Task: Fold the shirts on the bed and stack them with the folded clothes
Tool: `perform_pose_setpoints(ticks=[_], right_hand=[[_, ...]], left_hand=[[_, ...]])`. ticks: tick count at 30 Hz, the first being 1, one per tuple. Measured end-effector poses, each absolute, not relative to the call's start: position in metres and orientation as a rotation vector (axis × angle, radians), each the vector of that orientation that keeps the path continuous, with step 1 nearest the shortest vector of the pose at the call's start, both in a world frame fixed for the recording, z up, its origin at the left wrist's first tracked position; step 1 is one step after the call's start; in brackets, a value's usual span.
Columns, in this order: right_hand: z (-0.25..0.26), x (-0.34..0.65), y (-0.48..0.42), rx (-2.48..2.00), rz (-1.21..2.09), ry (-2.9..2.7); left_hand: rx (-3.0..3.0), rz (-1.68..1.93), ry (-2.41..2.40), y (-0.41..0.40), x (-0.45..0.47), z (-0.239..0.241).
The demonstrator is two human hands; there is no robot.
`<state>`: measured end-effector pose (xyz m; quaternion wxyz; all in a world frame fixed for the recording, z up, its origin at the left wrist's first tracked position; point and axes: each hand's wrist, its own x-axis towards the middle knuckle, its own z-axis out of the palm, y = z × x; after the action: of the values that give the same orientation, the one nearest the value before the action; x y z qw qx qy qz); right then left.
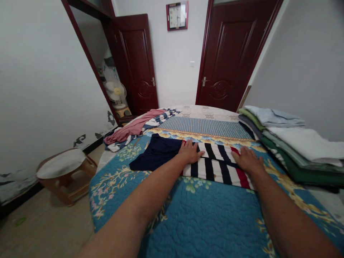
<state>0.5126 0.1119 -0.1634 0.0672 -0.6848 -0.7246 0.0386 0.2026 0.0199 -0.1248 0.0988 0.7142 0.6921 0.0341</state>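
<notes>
Wall clock (177,16), lettering blurred — left hand (190,152) and right hand (249,160), spread, lie flat on striped garment (202,167).

The garment (209,168) lay flat, stretched sideways beneath your left hand (189,153) and right hand (248,159). Its plain navy part spread out left of your left hand; white and dark bands ran between your hands, with red beside your right.
</notes>
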Motion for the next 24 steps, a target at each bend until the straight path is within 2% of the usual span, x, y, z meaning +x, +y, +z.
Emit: perform_pose_setpoints(ticks=[13,19,24], right_hand=[[-0.156,0.508,0.107,-2.062,0.138,-2.169],[-0.146,0.506,0.099,-2.084,0.141,-2.129],[-0.122,0.473,0.072,-1.912,-0.174,-2.098]], left_hand=[[1.921,0.069,2.431,-0.008,0.026,-0.124],[1.985,0.157,2.524,-0.011,0.012,-0.134],[2.03,0.199,2.519,-0.011,0.016,-0.132]])
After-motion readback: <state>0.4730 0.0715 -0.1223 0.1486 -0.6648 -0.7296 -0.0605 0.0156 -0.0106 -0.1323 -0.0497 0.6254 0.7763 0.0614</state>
